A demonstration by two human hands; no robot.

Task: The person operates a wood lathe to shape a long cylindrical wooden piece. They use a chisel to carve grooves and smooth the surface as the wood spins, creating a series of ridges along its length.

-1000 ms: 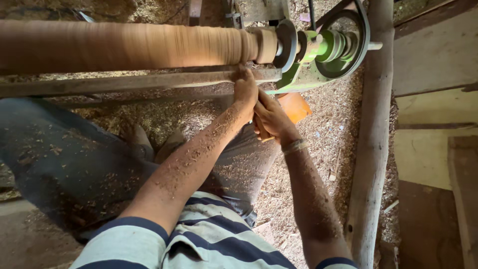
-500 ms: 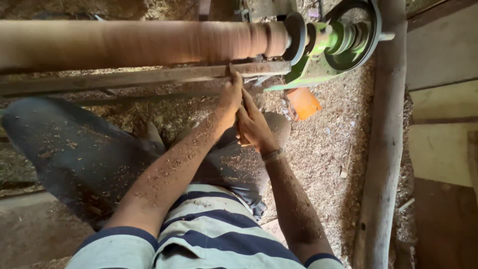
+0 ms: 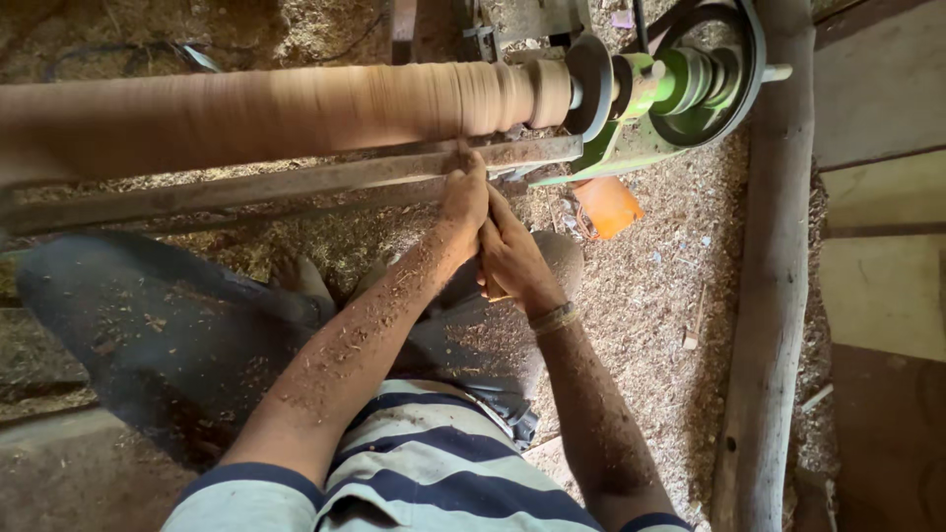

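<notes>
Clearly, both hands work just below the spinning wooden cylinder [image 3: 296, 113]: left hand [image 3: 465, 195] pressed on the tool rest [image 3: 296, 182], right hand [image 3: 510, 258] closed behind it; any tool gripped is hidden. Slipping fingers could be caught by the turning wood.

Tan wooden cylinder [image 3: 296, 108], green lathe head [image 3: 670, 99], orange container [image 3: 608, 205], blue-and-white striped shirt [image 3: 434, 473].

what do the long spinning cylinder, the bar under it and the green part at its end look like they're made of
The long cylinder looks like bare, unfinished wood: tan with fine turned rings. The bar seems to be dull grey metal, dusty with shavings. The green part looks like painted metal, probably cast, with a dark pulley wheel. The left hand rests on the bar.
</notes>
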